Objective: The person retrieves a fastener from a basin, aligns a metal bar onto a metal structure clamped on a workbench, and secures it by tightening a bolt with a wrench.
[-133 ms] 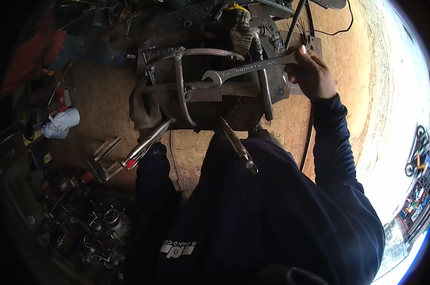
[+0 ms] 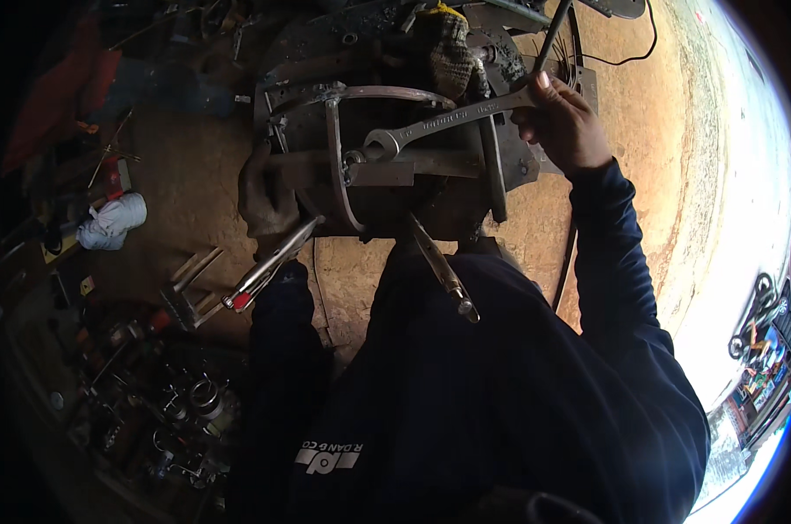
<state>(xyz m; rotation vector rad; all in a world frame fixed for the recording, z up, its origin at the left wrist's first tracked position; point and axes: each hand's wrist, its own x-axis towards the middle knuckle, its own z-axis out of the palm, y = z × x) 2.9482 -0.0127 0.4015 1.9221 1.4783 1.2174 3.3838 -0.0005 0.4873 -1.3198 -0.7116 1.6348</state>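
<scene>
My right hand (image 2: 567, 122) is closed round one end of a long steel wrench (image 2: 452, 120). The wrench reaches left across a dark metal frame with curved bars (image 2: 336, 131). Its far head lies beside a small nut-like piece (image 2: 354, 157), just above a short flat plate (image 2: 382, 175); whether they touch is unclear. At the frame's left side, my left hand (image 2: 266, 196) is wrapped round its edge, in shadow, with the fingertips partly hidden. Two locking pliers are clamped low on the frame: one with a red lever (image 2: 273, 262) by my left wrist, another (image 2: 443, 272) in front of my body.
A knitted glove (image 2: 450, 57) rests on the metalwork at the back. On the left are a white cloth bundle (image 2: 116, 220), a metal bracket (image 2: 186, 293) and a dark heap of parts (image 2: 195, 410). A black cable (image 2: 627, 61) curves at the far right.
My right hand has shifted slightly left, carrying the wrench. The wrench's far head has moved a little left, closer to the nut-like piece. My left hand stays in place.
</scene>
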